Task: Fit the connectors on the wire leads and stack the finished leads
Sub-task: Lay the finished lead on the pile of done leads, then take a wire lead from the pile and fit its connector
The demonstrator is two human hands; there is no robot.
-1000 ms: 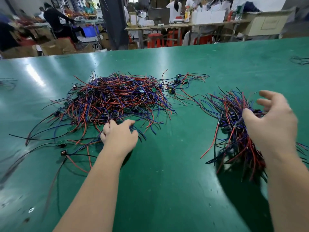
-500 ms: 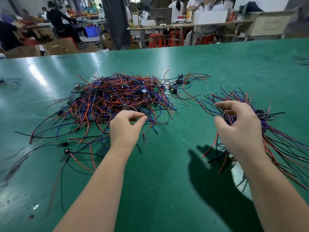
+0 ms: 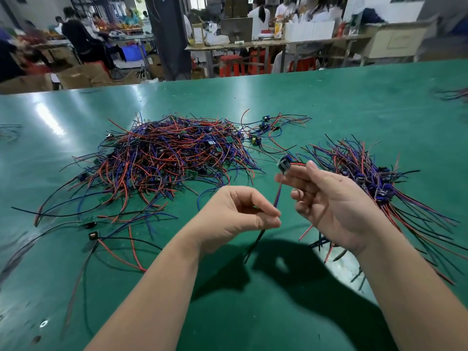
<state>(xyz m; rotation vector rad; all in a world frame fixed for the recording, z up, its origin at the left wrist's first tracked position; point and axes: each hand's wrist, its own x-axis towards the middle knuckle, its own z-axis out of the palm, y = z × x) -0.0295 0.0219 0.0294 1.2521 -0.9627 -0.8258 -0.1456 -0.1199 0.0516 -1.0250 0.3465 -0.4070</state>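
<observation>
A big loose heap of red, blue and black wire leads [image 3: 174, 155] lies on the green table [image 3: 329, 105], left of centre. A tidier stack of leads [image 3: 367, 173] with dark connectors lies at the right. Between them, raised above the table, my left hand [image 3: 238, 216] pinches the wires of one lead [image 3: 277, 198] between thumb and forefinger. My right hand [image 3: 329, 198] holds the same lead's upper end, with its small dark connector [image 3: 283, 164] at my fingertips. The lead's black tail hangs below my left hand.
A few stray leads with small green boards [image 3: 90, 221] lie at the near left. More wires [image 3: 453, 95] lie at the far right edge. Beyond the table's far edge are workbenches, red stools, boxes and several people.
Both hands have left the piles and come together above the table. My left hand lifted one lead out of the big heap, and my right hand took hold of its connector end.
</observation>
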